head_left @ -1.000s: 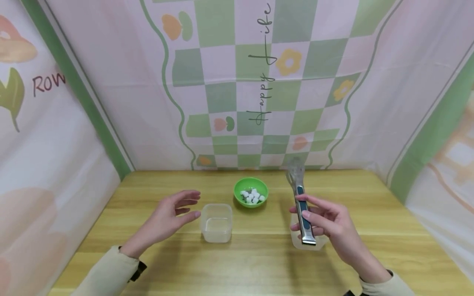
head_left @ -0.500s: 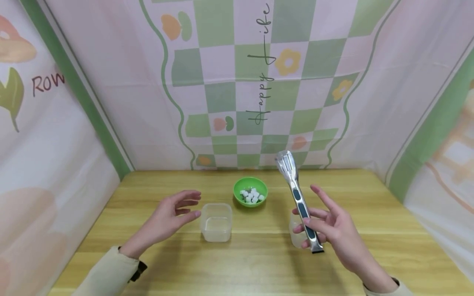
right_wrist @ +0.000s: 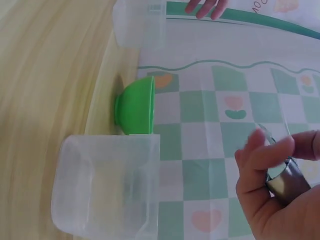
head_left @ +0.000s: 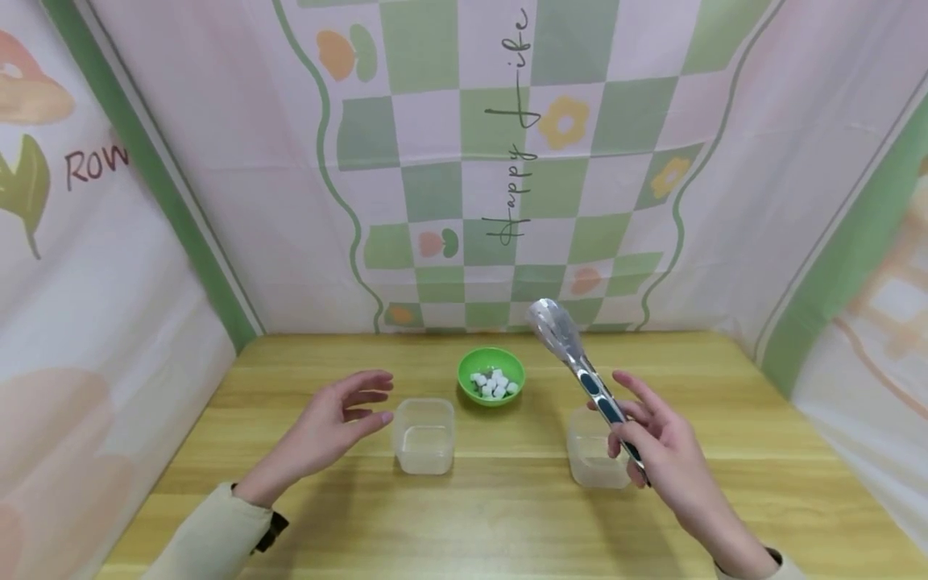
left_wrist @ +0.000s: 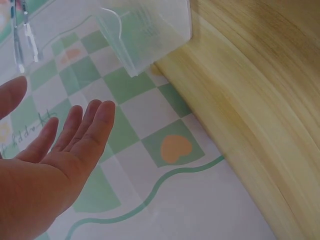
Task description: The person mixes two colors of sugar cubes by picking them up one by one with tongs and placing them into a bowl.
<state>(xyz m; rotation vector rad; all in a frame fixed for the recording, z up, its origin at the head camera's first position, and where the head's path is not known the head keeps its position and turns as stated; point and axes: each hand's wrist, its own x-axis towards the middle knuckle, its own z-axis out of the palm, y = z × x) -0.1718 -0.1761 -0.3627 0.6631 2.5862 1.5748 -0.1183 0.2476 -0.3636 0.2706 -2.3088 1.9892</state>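
My right hand (head_left: 667, 459) holds a pair of metal tongs (head_left: 561, 338) with dark blue grip inserts, thumb and fingers around the handle and the index finger stretched out. The tongs tilt up and left, above the right clear plastic container (head_left: 590, 475). My left hand (head_left: 329, 423), fingers loosely bent with nothing in them, hovers just left of another clear container (head_left: 424, 466). Between and behind the two containers stands a green bowl (head_left: 493, 357) with several small white cubes (head_left: 496, 385) inside. In the right wrist view, the hand hides much of the tongs.
All of this stands on a wood-grain table (head_left: 464, 524). Behind it hangs a printed cloth (head_left: 493, 185) with green and white checks, reaching down to the table's back edge. More cloth (head_left: 130, 362) closes off the sides.
The tongs have turned in my right hand, so their head now leans further left, toward the green bowl. My right index finger has lifted off them. My left hand stays where it was.
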